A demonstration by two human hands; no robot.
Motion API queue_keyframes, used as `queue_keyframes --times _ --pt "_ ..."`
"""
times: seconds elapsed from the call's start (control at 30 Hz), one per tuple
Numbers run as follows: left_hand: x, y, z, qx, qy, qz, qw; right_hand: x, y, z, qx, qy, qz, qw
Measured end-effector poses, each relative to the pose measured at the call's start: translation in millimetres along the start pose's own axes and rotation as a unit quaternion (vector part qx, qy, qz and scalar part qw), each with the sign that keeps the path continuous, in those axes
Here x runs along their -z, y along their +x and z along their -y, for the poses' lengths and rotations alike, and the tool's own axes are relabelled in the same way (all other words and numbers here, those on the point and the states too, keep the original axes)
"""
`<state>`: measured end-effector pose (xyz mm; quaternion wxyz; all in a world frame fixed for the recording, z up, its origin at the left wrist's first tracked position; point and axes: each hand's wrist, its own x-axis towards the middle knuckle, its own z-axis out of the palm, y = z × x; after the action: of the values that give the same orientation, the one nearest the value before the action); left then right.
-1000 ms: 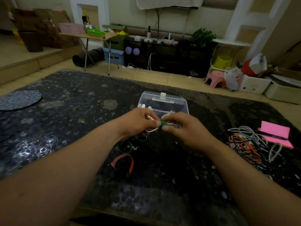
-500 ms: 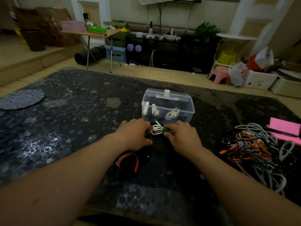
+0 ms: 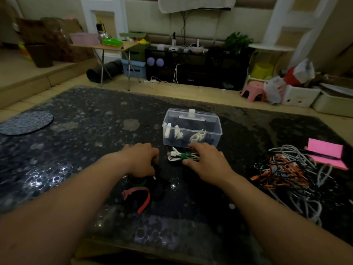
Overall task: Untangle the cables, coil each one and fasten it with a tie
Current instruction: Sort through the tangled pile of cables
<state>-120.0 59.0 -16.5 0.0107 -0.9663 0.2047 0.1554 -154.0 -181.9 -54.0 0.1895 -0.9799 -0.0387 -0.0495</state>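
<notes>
A coiled white cable (image 3: 176, 156) bound with a green tie (image 3: 184, 156) lies on the dark table (image 3: 80, 134), just in front of a clear plastic box (image 3: 192, 129). My right hand (image 3: 207, 162) rests over the coil's right end with fingers spread and relaxed, thumb beside the tie. My left hand (image 3: 142, 159) is curled, knuckles up, round a black cable (image 3: 157, 174) that is hard to make out against the dark top. A red tie (image 3: 142, 197) lies below it. A tangle of orange, white and black cables (image 3: 286, 171) sits at the right.
The clear box holds white clips and dark items. A pink notepad (image 3: 325, 153) with a pen lies at the far right. A round patterned mat (image 3: 26, 122) sits at the left edge. Beyond the table are a folding table, stools and bins.
The white coil was held up between both hands; it now lies on the table. My left hand has left it and curled over the black cable, and my right hand's grip has loosened.
</notes>
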Motion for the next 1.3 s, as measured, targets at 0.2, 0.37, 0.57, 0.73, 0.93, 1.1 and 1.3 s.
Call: queue_keyframes --times 0.2,0.37,0.57,0.73,0.93,1.1,1.3 --pt "5 7 -14 -0.018 -0.035 -0.111 0.993 35 -19 -32 -0.040 0.025 -0.067 0.997" --pt "8 15 -40 -0.055 -0.073 -0.198 0.976 70 -38 -67 -0.098 0.032 -0.094 0.990" --pt "3 25 -86 -0.123 -0.116 -0.231 0.958 97 -60 -102 -0.115 0.039 -0.091 0.988" --pt "6 30 -142 -0.204 -0.125 -0.221 0.946 128 -68 -130 -0.140 0.074 -0.136 0.978" --pt "4 32 -181 -0.249 -0.141 -0.173 0.942 165 -90 -161 -0.153 0.113 -0.240 0.952" --pt "2 36 -195 -0.247 -0.155 -0.186 0.938 178 -112 -195 -0.226 0.092 -0.273 0.931" --pt "2 35 -205 -0.258 -0.181 -0.205 0.927 173 -125 -211 -0.304 0.028 -0.169 0.937"
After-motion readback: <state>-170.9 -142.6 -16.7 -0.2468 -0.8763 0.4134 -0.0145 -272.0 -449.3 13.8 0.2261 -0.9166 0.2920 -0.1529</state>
